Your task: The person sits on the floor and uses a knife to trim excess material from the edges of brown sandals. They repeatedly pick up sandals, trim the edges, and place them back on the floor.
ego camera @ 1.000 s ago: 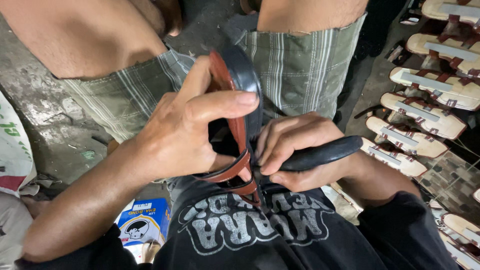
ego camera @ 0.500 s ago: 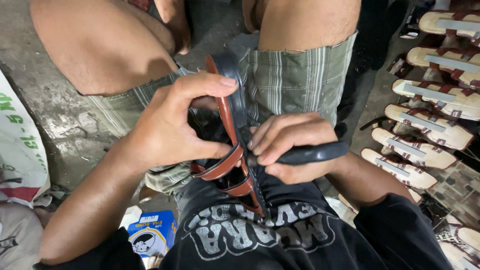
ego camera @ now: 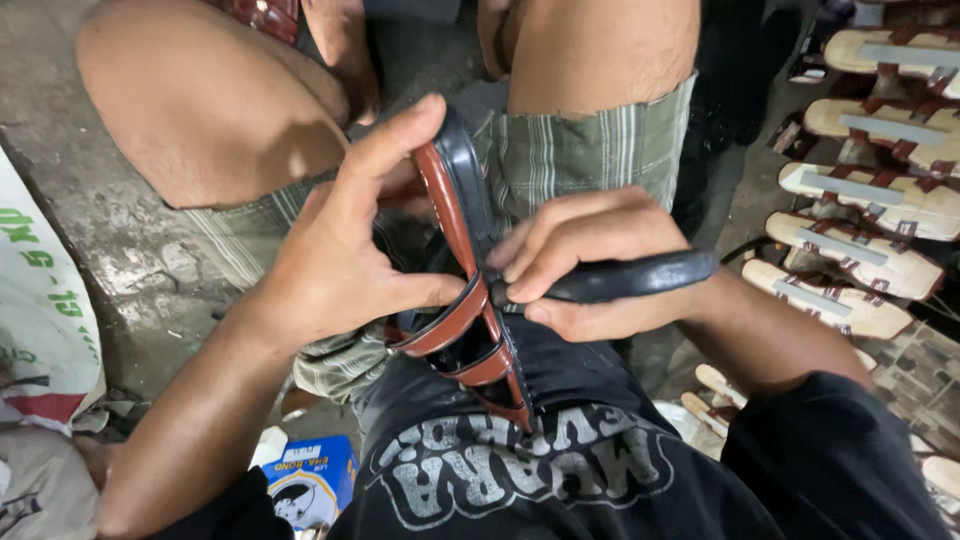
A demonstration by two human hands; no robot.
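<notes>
A sandal (ego camera: 462,215) with a black sole and reddish-brown straps stands on edge over my lap, toe end pointing away. My left hand (ego camera: 340,260) grips it from the left, fingers over the sole's top edge and thumb on a strap. My right hand (ego camera: 575,265) presses against the sandal's right side and holds a tool with a black handle (ego camera: 640,277) that sticks out to the right. The tool's working end is hidden between my fingers and the sandal.
Rows of pale-soled sandals (ego camera: 860,190) with brown straps lie on the floor at the right. A blue box (ego camera: 315,480) sits by my left side, a white printed sack (ego camera: 40,300) at the far left. Bare concrete floor (ego camera: 150,260) shows under my legs.
The view has drifted so my knees sit lower in frame. My left hand's fingers have stretched further up the sandal's sole; the right hand keeps the tool in the same spot.
</notes>
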